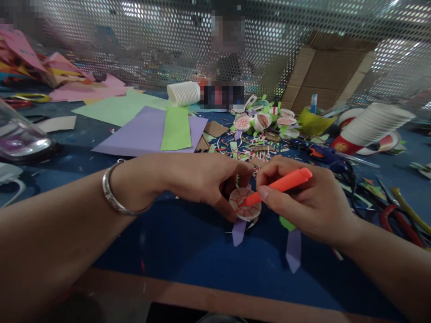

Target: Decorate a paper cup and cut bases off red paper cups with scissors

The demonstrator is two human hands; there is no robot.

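Observation:
Between thumb and fingers, my left hand (208, 179) steadies a small round paper disc (253, 212) marked with orange-red lines like spokes. A purple paper strip (239, 232) with a pointed end sticks out below the disc. My right hand (303, 197) grips an orange marker pen (286, 183), its tip down at the disc's face. Partly under the right hand lie a green paper scrap (287, 223) and a second purple strip (294, 251).
Purple paper (134, 132) and a green strip (176, 128) lie beyond my left hand. Finished-looking paper discs (242, 122) and scraps pile up behind. Stacked paper cups (373, 125), a glue gun (326, 157) and red-handled scissors (400, 224) are at the right. A perforated metal screen (151, 45) stands behind.

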